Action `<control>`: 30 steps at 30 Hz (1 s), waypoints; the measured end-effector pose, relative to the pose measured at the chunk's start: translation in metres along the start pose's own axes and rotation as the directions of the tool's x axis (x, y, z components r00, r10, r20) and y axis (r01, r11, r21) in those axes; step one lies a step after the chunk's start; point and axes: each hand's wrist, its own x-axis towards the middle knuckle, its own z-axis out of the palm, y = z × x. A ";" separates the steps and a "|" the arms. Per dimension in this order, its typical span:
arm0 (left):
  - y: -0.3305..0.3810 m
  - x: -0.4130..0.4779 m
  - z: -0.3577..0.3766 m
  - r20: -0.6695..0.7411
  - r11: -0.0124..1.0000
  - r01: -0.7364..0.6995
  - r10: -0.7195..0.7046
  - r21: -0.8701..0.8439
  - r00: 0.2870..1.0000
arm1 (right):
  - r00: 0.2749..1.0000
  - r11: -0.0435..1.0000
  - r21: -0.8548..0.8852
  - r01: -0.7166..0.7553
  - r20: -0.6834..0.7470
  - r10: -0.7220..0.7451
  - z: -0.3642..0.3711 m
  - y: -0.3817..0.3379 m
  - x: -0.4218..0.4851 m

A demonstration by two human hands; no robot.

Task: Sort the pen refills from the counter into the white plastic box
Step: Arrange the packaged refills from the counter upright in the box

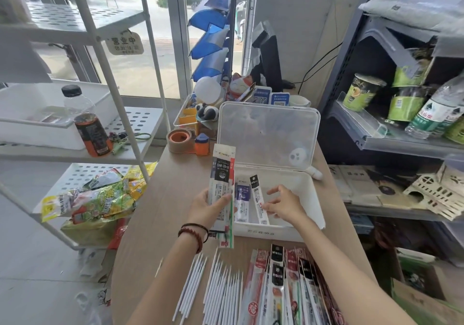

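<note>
1. Counter (173,199): refill pile (276,287) at 6 o'clock (loose sticks plus packets).
2. White plastic box (266,233), lid up, at 12 o'clock of the pile; two packets (243,200) inside.
3. Left hand (206,210) grips packet stack (222,171), long axis 12–6; box opening sits at its 3 o'clock, just beside.
4. Right hand (285,205) slack and unloaded, over the box interior.

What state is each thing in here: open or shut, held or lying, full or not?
white plastic box: lid open and upright; two refill packs lie inside.
left hand: holds a bundle of refill packs.
right hand: open, fingers spread over the box.
loose white refills: lying on the counter.
bottle: capped, upright, partly full.
</note>
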 end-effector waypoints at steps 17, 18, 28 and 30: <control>-0.005 0.020 0.002 -0.048 0.995 0.057 -0.061 -0.083 0.997 | 0.991 0.990 0.044 0.131 -0.011 -0.130 0.009 -0.004 0.003; -0.007 0.021 0.002 -0.058 0.994 0.059 -0.065 -0.097 0.996 | 0.985 0.977 0.133 0.164 0.021 -0.169 0.008 -0.010 -0.006; -0.006 0.022 0.011 -0.084 0.988 0.060 -0.072 -0.141 0.994 | 0.948 0.924 0.274 0.268 0.099 -0.304 0.013 -0.031 -0.041; -0.006 0.022 0.008 -0.063 0.989 0.059 -0.068 -0.136 0.996 | 0.947 0.917 0.303 0.261 0.101 -0.303 0.014 -0.030 -0.040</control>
